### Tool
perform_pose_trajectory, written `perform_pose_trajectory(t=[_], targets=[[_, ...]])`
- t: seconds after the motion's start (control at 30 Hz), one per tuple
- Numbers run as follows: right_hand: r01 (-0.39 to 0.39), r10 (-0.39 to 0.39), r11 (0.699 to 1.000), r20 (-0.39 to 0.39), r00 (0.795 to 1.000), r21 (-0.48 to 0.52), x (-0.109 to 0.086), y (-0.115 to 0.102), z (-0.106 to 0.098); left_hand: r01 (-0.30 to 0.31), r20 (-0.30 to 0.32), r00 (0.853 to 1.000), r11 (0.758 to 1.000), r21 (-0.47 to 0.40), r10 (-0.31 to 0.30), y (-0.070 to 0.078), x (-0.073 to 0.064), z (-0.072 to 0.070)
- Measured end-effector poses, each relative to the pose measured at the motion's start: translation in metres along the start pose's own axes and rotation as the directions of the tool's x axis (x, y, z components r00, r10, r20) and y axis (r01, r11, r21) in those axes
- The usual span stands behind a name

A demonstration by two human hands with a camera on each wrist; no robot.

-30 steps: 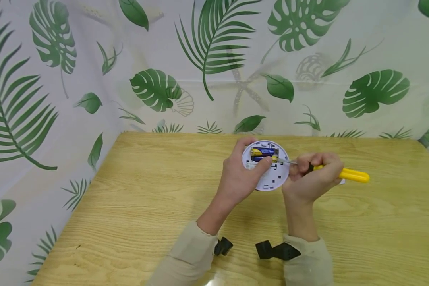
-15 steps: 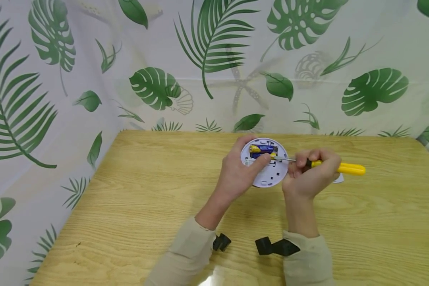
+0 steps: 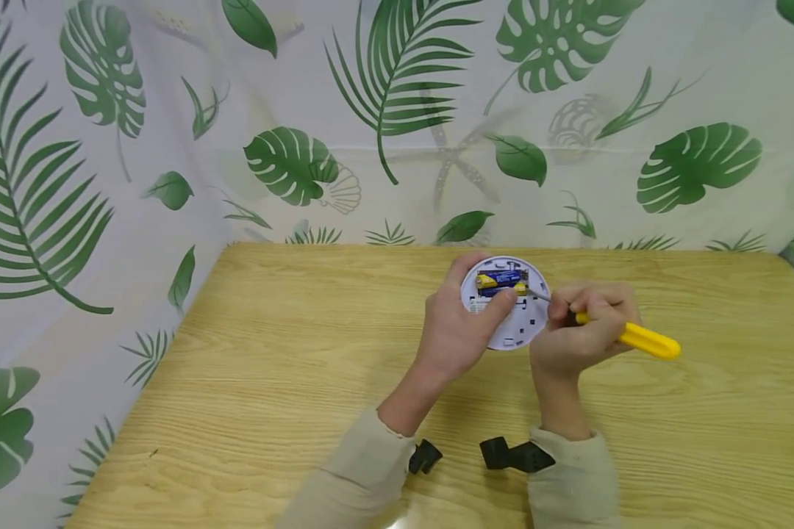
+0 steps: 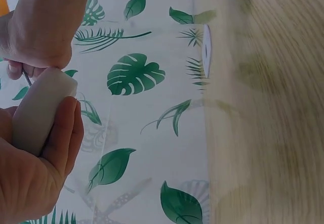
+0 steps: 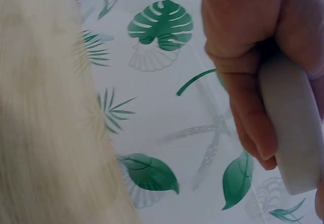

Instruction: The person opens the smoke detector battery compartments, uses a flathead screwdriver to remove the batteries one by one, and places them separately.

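In the head view my left hand [image 3: 455, 327] grips a round white plastic device [image 3: 512, 325], its open underside facing up. Two blue-and-yellow batteries [image 3: 506, 278] lie side by side in its bay. My left thumb rests over the lower battery. My right hand [image 3: 585, 323] holds a screwdriver [image 3: 656, 343] by its yellow handle, with the metal shaft reaching to the right end of the lower battery. In the left wrist view the device [image 4: 38, 113] shows edge-on between both hands. The right wrist view shows its pale side [image 5: 293, 128] with my left fingers curled round it.
A flat white piece [image 4: 206, 51] lies on the wooden table [image 3: 291, 330], seen in the left wrist view. Leaf-patterned cloth [image 3: 384, 198] stands behind the table and along its left side. Black wrist mounts [image 3: 516, 455] sit at both sleeves.
Both hands and the device have shifted slightly right in the view. The screwdriver's handle end has dropped, so the shaft slants more steeply up to the battery.
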State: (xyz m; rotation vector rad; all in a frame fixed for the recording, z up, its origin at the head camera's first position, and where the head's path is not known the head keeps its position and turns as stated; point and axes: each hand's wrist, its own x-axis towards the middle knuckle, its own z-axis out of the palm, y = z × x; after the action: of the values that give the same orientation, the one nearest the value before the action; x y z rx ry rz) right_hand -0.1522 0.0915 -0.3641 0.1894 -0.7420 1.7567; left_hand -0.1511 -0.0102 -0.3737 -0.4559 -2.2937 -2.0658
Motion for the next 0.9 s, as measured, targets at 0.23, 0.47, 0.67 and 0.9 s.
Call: perform_pose_trajectory(t=[0.23,0.47,0.67,0.9], targets=[[-0.417,0.416,0.908,-0.177,0.892,0.033,0.010,-0.012,-0.010,0.014,0.017,1.000,0.999,0.037,-0.015,-0.004,-0.003,0.004],[-0.699,0.722,0.690,-0.247,0.646,0.188,0.029,-0.003,-0.008,-0.024,0.041,0.999,0.996,0.085,0.020,-0.009,0.011,-0.005],[-0.739,0.784,0.620,-0.211,0.583,0.264,0.037,-0.001,-0.011,0.008,0.076,0.997,1.000,0.009,-0.008,-0.012,0.015,-0.007],[-0.660,0.671,0.740,-0.190,0.716,0.128,0.031,-0.005,-0.015,0.036,0.094,0.995,0.999,-0.035,-0.032,-0.017,0.012,-0.004]])
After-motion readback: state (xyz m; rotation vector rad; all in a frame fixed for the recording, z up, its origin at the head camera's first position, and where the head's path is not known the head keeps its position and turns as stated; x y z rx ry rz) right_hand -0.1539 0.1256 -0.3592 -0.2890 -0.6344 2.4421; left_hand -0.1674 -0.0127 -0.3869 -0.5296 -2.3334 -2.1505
